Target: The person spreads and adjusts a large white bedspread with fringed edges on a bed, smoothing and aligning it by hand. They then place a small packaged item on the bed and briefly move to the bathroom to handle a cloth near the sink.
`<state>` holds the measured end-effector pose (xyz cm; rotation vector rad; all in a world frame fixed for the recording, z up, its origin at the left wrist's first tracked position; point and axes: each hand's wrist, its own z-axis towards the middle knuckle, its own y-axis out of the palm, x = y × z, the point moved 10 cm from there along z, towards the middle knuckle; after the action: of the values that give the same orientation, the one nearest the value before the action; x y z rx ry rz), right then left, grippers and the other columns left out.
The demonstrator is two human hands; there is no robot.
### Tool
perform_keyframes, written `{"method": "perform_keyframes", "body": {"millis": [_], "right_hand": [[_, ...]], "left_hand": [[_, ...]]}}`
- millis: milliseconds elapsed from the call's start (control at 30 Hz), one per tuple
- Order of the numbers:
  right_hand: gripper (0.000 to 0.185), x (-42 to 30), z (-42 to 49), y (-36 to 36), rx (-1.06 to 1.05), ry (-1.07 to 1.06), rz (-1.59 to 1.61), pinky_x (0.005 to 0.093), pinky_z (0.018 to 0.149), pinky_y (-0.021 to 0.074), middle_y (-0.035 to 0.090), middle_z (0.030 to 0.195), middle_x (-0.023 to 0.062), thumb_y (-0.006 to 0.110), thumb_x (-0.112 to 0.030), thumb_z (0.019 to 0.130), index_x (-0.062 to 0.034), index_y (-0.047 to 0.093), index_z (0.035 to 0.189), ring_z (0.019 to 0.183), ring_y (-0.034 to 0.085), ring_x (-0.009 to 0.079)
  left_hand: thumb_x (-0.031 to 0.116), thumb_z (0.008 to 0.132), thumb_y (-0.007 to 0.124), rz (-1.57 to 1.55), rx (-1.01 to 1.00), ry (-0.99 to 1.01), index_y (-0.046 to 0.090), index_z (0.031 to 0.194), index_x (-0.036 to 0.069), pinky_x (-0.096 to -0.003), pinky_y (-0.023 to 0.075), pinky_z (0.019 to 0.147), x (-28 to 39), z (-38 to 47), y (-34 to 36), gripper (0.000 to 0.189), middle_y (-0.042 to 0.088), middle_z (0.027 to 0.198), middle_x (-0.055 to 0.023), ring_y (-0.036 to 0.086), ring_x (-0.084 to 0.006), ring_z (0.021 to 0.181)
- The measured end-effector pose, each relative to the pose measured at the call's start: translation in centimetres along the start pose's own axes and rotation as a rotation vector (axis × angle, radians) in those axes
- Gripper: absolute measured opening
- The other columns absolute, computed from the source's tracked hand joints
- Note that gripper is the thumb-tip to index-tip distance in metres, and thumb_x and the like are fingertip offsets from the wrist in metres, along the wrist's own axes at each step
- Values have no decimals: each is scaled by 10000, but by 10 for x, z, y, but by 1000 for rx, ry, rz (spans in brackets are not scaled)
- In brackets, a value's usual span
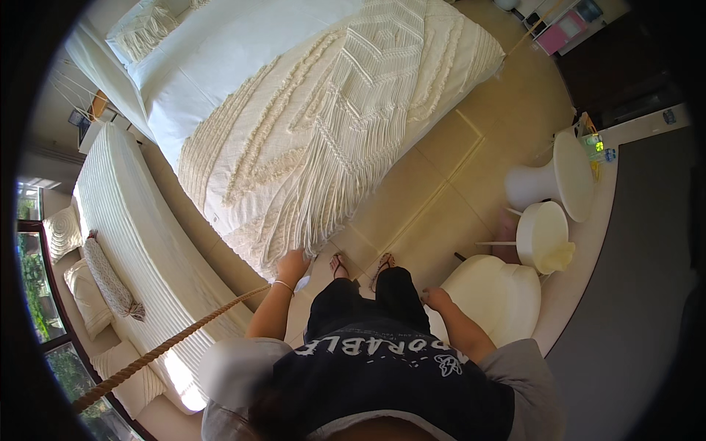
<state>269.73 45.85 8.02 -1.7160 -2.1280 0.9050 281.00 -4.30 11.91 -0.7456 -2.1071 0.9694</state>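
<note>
My left hand [293, 265] rests at the near corner of the bed, against the cream fringe of a macramé bed runner [364, 93]; whether its fingers grip the cords cannot be made out. The runner lies across a cream tufted bedspread [265, 132], over white bedding [171, 105]. Beside my thigh hangs my right hand [438, 299], near a cream upholstered chair [491, 292], with its fingers partly curled and nothing visible in them.
A thick rope [176, 339] slants up from the lower left to the bed corner. Along the window runs a cushioned daybed [149, 220] with a patterned bolster [113, 275]. At right are a white pedestal table [573, 176] and a small chair [542, 237]. Tiled floor [436, 193] lies between.
</note>
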Motion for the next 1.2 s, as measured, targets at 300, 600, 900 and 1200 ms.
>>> {"method": "perform_keyframes", "body": {"millis": [300,600,900,1200], "right_hand": [[486,-182,69,-206,275,-347,66,457,892,511,661,1120,213,630,-273,892,-69,567,1328,1052,611,399],[495,-219,228,-331,307,-640,120,447,920,497,655,1148,180,650,-194,880,-82,538,1348,1080,598,364],[426,-318,337,-462,545,-1032,52,428,1061,424,625,1270,106,640,-117,885,-57,575,1302,1252,538,299],[616,-457,431,-435,444,-1017,-313,545,1190,198,274,1583,181,602,-342,935,-47,431,1448,1487,230,318]], "left_hand": [[237,893,643,-284,453,69,525,1327,20,-463,491,923,57,125,-139,500,634,1173,-202,599,-387,1089],[273,889,650,-449,473,-39,690,1095,13,-456,509,868,102,394,-199,334,675,1066,-201,648,-365,971],[272,850,612,-315,427,-292,596,984,12,-478,515,793,102,498,-194,293,690,881,-207,651,-401,878],[286,884,700,-790,401,-310,655,1082,-6,-337,538,750,88,497,-204,356,739,916,-133,707,-232,835]]}}
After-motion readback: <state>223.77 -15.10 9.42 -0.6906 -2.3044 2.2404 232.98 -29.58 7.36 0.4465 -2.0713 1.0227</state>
